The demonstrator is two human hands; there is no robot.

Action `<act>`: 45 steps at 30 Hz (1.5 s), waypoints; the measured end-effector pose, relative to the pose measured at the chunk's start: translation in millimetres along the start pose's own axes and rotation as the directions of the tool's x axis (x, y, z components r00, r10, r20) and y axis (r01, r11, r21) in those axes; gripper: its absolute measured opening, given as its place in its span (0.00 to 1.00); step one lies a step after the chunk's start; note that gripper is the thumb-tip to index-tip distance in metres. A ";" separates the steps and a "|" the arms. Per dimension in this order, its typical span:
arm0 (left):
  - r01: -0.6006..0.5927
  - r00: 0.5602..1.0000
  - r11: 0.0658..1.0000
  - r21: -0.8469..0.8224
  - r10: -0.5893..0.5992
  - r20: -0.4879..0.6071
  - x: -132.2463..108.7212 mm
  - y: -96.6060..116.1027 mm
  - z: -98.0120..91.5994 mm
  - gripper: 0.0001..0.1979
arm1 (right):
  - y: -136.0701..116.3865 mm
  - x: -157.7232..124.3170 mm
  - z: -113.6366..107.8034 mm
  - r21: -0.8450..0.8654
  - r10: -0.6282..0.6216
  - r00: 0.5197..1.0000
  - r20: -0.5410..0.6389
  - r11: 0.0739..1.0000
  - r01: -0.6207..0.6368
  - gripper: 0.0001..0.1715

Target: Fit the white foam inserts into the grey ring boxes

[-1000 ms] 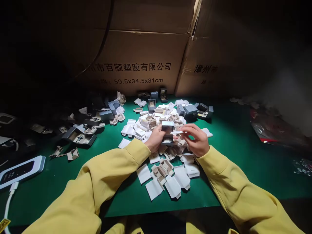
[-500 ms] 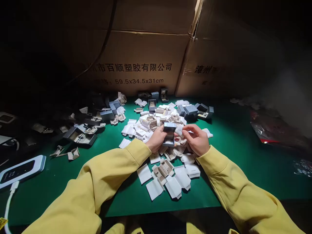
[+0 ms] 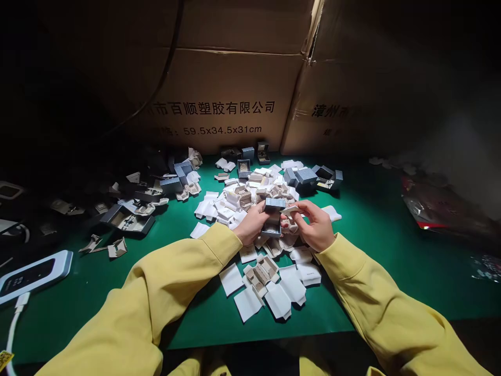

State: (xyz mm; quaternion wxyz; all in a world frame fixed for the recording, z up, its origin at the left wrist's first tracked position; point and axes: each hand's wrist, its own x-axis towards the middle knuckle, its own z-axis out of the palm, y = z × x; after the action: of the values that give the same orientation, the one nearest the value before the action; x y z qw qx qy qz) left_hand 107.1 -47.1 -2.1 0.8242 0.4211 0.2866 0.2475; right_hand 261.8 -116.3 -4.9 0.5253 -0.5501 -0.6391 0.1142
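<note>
My left hand [image 3: 252, 224] is closed around a small dark blue jewellery box [image 3: 275, 203], its lid raised toward the far side. Pinched between thumb and fingers of my right hand [image 3: 316, 225] is a small folded white card insert [image 3: 290, 210], just right of the box lid and tilted nearly edge-on. Whether the card touches the box I cannot tell. Beneath both hands spreads a heap of white and beige folded card inserts [image 3: 230, 203]. Several more flattened inserts [image 3: 278, 300] lie nearer to me.
More blue boxes [image 3: 307, 177] stand behind the heap, with an open larger one [image 3: 129, 219] at left. Cardboard cartons [image 3: 219, 83] wall off the back of the green table [image 3: 371, 261]. A white device [image 3: 35, 274] with a cable sits at left, a plastic bag [image 3: 434, 206] at right.
The card in my right hand has turned from showing its white face to nearly edge-on. The box in my left hand has tilted slightly.
</note>
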 end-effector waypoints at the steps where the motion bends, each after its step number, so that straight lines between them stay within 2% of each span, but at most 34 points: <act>1: -0.003 1.000 1.000 -0.010 0.003 0.002 -0.8 0.9 0.7 0.20 | -0.7 0.1 -0.5 -0.030 0.013 1.000 -0.006 0.999 -0.013 0.07; 7: -0.019 0.998 0.999 -0.051 0.016 -0.061 -2.4 3.8 2.6 0.19 | 4.8 4.2 -8.4 -0.299 0.172 0.980 -0.101 0.934 -0.194 0.14; 12: -0.003 0.997 0.999 -0.044 0.000 -0.080 -2.5 4.6 3.8 0.17 | 19.6 9.9 -9.2 -0.502 0.221 0.975 -0.018 0.841 -0.200 0.16; 16: -0.011 0.998 0.998 -0.064 0.007 -0.063 -3.2 5.8 4.5 0.19 | 20.9 10.7 -4.7 -0.571 0.266 0.962 0.067 0.801 -0.182 0.14; 20: -0.029 1.000 0.992 -0.120 0.031 0.008 -3.0 5.2 0.6 0.19 | 18.6 11.2 -2.4 -0.611 0.313 0.942 0.119 0.771 -0.179 0.14; 26: -0.050 0.989 0.969 -0.241 0.081 0.123 -2.9 5.1 -6.1 0.22 | 19.9 10.9 -3.2 -0.513 0.311 0.945 0.102 0.831 -0.218 0.16; 30: 0.042 0.970 0.958 -0.285 0.029 0.242 -3.2 7.4 -9.2 0.24 | 15.5 10.6 -5.1 -0.416 0.220 0.976 -0.002 0.887 -0.200 0.17; 33: 0.132 0.953 0.953 -0.273 -0.047 0.298 -3.7 9.1 -9.8 0.23 | 8.2 10.8 -8.0 -0.345 0.032 0.991 -0.127 0.935 -0.075 0.16; 36: 0.137 0.952 0.959 -0.246 -0.059 0.300 -4.6 9.5 -9.3 0.22 | 0.4 9.5 -10.3 -0.246 -0.106 0.973 -0.203 0.968 0.054 0.12; 40: 0.127 0.947 0.973 -0.194 -0.060 0.315 -6.2 8.1 -8.7 0.22 | -8.1 5.2 -9.8 -0.150 -0.165 0.971 -0.170 0.979 0.140 0.08; 45: 0.158 0.935 0.986 -0.060 -0.129 0.329 -6.7 2.6 -9.2 0.24 | -10.7 3.0 -6.2 -0.186 -0.269 0.961 -0.060 0.949 0.254 0.06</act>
State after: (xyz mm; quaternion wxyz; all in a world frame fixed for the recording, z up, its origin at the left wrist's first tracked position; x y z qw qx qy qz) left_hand 95.7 -45.0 -2.6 0.8932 0.3982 0.1665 0.1262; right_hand 260.9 -120.4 7.0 0.5115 -0.5094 -0.6910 -0.0368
